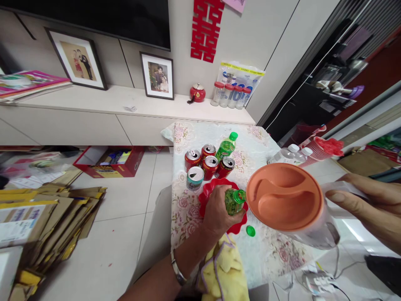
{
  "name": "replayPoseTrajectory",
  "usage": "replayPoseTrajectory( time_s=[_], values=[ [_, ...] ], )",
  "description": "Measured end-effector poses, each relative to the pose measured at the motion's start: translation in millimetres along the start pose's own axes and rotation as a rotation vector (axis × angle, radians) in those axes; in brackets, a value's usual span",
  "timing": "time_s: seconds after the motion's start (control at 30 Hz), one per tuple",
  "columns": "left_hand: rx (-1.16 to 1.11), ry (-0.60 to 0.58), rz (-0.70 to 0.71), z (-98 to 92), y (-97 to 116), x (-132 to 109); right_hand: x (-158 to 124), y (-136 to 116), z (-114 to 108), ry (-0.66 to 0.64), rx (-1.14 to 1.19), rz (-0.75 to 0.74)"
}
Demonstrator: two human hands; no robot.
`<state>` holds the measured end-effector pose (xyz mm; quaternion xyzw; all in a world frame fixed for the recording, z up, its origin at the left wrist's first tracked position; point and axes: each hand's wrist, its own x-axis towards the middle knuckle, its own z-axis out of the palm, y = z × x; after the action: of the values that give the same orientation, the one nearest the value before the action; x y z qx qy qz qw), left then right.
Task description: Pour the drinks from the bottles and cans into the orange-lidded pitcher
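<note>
The green bottle [232, 205] is in the left hand [217, 211], over the red dish [218, 183] on the table; its uncapped mouth points up and toward the right, and the fingers are wrapped around its body (whether its base touches the dish cannot be told, since the hand hides it); a green cap [250, 230] lies on the flowered tablecloth [184, 209], just beside the dish; the right hand [376, 209] grips the handle of a clear pitcher [318, 236], thumb on the near side; the pitcher's orange lid [286, 200] is on, and its left edge comes close to the bottle's mouth in this view; beyond the dish stand five opened cans, four of them mostly red [210, 168] and one teal can [195, 179] nearest the left hand; behind them a second green bottle [226, 149] stands upright with its cap on; clear bottles with white caps [286, 156] stand toward the table's right side, partly hidden by the pitcher; a yellow towel [233, 267] lies below the left forearm, which wears a bracelet [178, 267] at the wrist; on the ledge by the wall are a small red pot [197, 93], a group of red-lidded jars [224, 97] and framed photos [158, 76].
</note>
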<state>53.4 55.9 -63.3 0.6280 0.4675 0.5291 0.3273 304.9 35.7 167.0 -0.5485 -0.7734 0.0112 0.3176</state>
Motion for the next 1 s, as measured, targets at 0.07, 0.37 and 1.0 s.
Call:
replayPoseTrajectory(
  time_s=[0.07,0.37,1.0],
  values=[
    [-0.005,0.004,0.003,0.0,-0.8,-0.3,0.4,-0.7,0.4,-0.005,0.002,-0.004],
    [-0.032,0.012,-0.01,0.4,-1.7,-1.2,-2.1,5.8,-1.8,0.005,0.015,0.037],
    [0.018,-0.006,-0.024,-3.0,3.8,-0.1,-5.1,13.3,-4.7,-0.004,0.002,0.056]
  ],
)
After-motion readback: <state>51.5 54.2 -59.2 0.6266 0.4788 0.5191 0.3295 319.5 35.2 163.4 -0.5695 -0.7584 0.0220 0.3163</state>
